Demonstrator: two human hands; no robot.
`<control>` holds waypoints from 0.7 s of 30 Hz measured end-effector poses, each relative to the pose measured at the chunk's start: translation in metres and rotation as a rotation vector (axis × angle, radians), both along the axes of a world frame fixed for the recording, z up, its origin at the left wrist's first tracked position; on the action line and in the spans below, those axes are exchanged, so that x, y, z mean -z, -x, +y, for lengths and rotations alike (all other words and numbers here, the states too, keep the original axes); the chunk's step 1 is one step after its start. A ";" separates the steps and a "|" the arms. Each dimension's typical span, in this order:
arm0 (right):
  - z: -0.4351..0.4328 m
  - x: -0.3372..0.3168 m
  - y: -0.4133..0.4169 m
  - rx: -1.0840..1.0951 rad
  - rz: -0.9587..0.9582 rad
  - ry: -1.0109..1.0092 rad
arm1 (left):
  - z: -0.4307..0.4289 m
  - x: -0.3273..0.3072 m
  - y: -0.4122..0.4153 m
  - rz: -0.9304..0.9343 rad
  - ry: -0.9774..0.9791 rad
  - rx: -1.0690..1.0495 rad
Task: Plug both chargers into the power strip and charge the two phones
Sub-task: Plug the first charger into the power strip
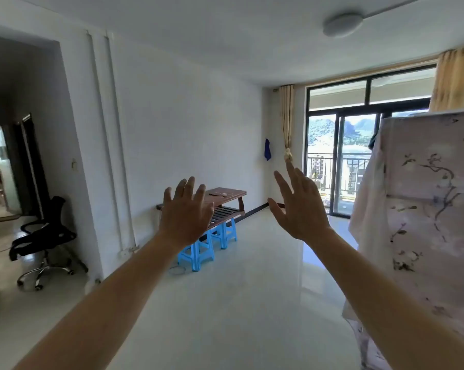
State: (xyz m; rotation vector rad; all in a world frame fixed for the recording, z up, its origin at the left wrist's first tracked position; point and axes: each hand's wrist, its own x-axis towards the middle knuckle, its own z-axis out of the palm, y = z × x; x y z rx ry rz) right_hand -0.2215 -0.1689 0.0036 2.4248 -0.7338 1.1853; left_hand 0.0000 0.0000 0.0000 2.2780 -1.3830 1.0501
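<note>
While both arms reach forward into the middle of the frame, the left hand (184, 214) is spread wide with its back to the camera, its grip released and holding nothing. The right hand (298, 204), just right of centre, is likewise splayed, fingers pointing up, its grip empty too. The two hands are apart, with a clear gap between them.

Behind the left hand, against the white wall at centre frame, stands a brown wooden surface (226, 194) with a slatted shelf below it. On its top lie some small flat things with what looks like a pale cable (221, 194); they are too small and blurred to tell whether they are the phones or chargers. The power strip cannot be made out. Blue plastic stools (198, 253) stand under and in front of the surface on the glossy pale floor (246, 303).

At lower left a black office chair (42, 236) sits near a dark doorway. At right of frame a floral cloth (433, 209) hangs over something tall, and behind it a glass balcony door (356, 161) shows hills and buildings outside.
</note>
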 end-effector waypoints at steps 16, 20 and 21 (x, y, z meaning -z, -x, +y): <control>-0.196 0.092 -0.306 0.033 0.209 -0.124 | -0.149 0.068 -0.299 0.118 -0.126 -0.036; -0.265 0.096 -0.359 0.041 0.190 -0.121 | -0.230 0.073 -0.356 0.132 -0.131 0.000; -0.284 0.101 -0.372 0.041 0.171 -0.132 | -0.253 0.078 -0.371 0.132 -0.121 0.012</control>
